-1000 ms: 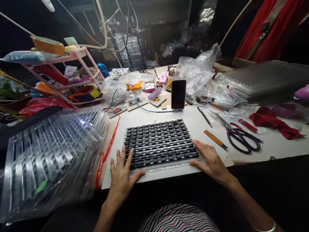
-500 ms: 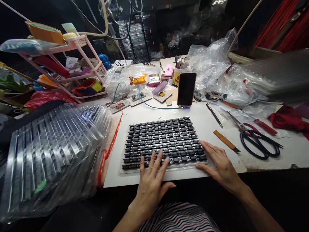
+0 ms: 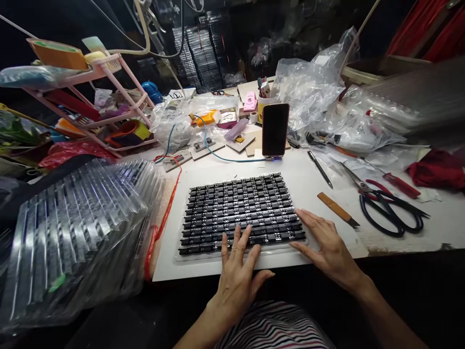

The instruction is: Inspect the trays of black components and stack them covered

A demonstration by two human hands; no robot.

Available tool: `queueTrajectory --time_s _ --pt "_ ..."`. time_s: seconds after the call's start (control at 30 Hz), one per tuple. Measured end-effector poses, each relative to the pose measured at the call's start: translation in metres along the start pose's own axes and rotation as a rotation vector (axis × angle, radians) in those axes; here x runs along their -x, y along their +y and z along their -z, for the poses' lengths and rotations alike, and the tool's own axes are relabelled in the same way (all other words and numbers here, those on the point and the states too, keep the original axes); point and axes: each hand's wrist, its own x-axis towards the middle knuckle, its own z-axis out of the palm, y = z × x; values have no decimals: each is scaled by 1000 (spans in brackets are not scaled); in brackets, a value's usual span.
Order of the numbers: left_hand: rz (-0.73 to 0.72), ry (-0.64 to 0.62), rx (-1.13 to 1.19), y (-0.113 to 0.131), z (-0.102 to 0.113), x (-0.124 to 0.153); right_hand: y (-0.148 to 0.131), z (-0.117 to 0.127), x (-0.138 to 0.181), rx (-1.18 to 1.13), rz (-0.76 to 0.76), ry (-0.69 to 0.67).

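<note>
A clear tray (image 3: pixel 180 257) packed with rows of small black components (image 3: pixel 240 206) lies on the white worktop (image 3: pixel 312 186) in front of me. My left hand (image 3: pixel 238 276) rests flat with fingers spread, its fingertips on the tray's near rows. At the tray's right near corner my right hand (image 3: pixel 327 247) lies open, fingers stretched against the edge. Neither hand holds anything.
A stack of clear ribbed trays in a plastic bag (image 3: pixel 69 232) fills the left. A phone (image 3: pixel 275 129) stands upright behind the tray. To the right lie a pen (image 3: pixel 319 168), a wooden-handled blade (image 3: pixel 337 209), black scissors (image 3: pixel 392 213) and a red cloth (image 3: pixel 436 169). A pink rack (image 3: pixel 105 97) stands back left.
My left hand slid from the tray's left near corner to its middle near edge. My right hand stayed at the right corner. The view shifted slightly.
</note>
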Motion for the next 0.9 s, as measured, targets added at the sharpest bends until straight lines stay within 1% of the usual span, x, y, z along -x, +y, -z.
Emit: queueTrajectory --time_s 0.2,0.3,0.4,0.5,0.57,0.67,0.83,0.9 --pt "-22 -32 40 10 -3 -9 -12 -7 -5 -23 -160 63" --pt "-24 -43 55 15 -5 -12 -17 -11 -8 3 -209 82" --pt "-40 -60 71 20 -7 -15 -18 -14 -9 30 -224 95" --pt "-45 -83 89 21 -8 -16 -17 -15 -8 53 -197 106" --pt "-37 -79 99 16 -5 -13 -16 -14 -6 51 -184 104" --pt "6 -27 113 -2 7 0 -16 -12 -5 2 -192 93" --pt "173 126 80 -39 31 39 -17 -9 -3 -38 -249 76" --pt "235 156 47 -48 39 52 -18 -9 -2 -20 -268 74"
